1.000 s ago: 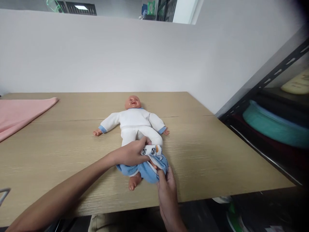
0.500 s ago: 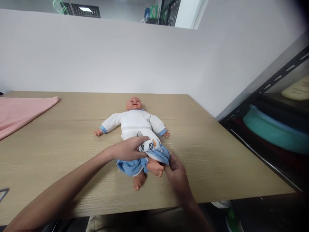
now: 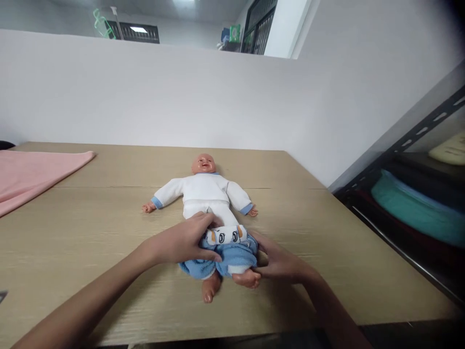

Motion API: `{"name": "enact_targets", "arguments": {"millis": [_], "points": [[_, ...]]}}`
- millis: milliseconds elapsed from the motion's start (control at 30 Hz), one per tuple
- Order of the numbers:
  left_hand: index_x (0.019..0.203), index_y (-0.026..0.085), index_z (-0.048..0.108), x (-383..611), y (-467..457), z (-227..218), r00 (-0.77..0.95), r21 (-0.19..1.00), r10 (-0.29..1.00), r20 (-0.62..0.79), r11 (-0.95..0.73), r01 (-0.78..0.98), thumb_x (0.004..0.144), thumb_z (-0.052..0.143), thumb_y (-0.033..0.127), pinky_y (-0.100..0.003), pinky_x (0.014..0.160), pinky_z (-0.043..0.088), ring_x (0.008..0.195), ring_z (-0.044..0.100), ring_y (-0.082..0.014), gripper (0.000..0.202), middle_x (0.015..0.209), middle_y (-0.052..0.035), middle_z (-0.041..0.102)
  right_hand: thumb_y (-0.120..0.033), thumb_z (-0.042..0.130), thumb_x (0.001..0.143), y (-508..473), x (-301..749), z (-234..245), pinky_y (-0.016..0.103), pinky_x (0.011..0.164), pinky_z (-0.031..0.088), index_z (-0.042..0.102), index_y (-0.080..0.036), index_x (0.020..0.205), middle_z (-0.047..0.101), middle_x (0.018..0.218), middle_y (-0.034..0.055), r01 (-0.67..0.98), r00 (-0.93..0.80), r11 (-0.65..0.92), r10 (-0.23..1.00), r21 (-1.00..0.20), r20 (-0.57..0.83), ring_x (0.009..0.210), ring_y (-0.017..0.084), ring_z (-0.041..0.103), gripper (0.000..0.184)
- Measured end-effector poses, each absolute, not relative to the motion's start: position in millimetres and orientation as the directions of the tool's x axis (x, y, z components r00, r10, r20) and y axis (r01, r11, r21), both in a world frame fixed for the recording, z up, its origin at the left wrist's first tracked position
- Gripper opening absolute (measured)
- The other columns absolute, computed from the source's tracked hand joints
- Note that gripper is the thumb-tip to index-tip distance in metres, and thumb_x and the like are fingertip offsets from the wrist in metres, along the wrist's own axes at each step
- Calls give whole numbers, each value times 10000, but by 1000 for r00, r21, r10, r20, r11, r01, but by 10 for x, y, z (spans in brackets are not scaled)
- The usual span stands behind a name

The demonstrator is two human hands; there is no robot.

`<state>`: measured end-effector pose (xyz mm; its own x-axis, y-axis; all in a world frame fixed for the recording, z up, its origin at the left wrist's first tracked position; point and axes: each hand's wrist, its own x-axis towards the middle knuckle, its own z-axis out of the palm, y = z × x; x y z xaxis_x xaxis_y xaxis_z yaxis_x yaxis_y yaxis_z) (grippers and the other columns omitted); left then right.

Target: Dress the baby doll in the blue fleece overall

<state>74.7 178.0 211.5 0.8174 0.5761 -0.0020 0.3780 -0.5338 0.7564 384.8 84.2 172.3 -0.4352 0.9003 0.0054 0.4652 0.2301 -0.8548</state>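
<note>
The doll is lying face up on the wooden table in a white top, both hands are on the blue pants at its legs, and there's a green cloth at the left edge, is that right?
Not quite: the cloth at the left edge is pink, not green, as the head view shows. The rest holds: the doll lies face up on the table, with the left hand and right hand on the blue pants.

Bright, even indoor light; a ceiling lamp (image 3: 139, 29) glows at 11 o'clock beyond the wall (image 3: 181, 92); soft, short shadows lie under the hands and doll (image 3: 209, 203) on the table (image 3: 90, 213); no harsh glare; wide-lens bending toward the edges; dark vignette at 1 and 5 o'clock; shelf (image 3: 417, 194) at 3 o'clock dim, slightly soft.
</note>
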Motion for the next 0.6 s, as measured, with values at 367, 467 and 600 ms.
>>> {"name": "enact_targets", "arguments": {"millis": [367,467,600], "points": [[1207,283,682,75,1434,1577,605,895,795,51,-305,325,1042,809,470,-453,1152,508,1266,672,-294,280,1293,-60,720,-690,731,1036,1519,4043,1591,389,922,586,742,-257,1039,721,992,28,375,-416,194,909,-907,22,966,261,677,434],[1173,275,687,127,1394,1422,567,922,814,122,-305,240,1104,720,463,-458,1178,497,1267,671,-287,204,1295,-82,703,-747,744,1000,1689,3920,1348,405,977,597,742,-264,1086,718,1016,35,275,-292,180,951,-944,96,1011,274,682,491],[1150,267,702,217,1393,1214,411,919,881,236,-340,201,1140,665,492,-499,1334,377,1554,529,-324,228,1555,-123,626,-710,736,1025,1713,3776,1085,433,1073,587,740,-288,1163,765,1126,61,257,-145,297,953,-920,267,1132,303,710,444]]}}
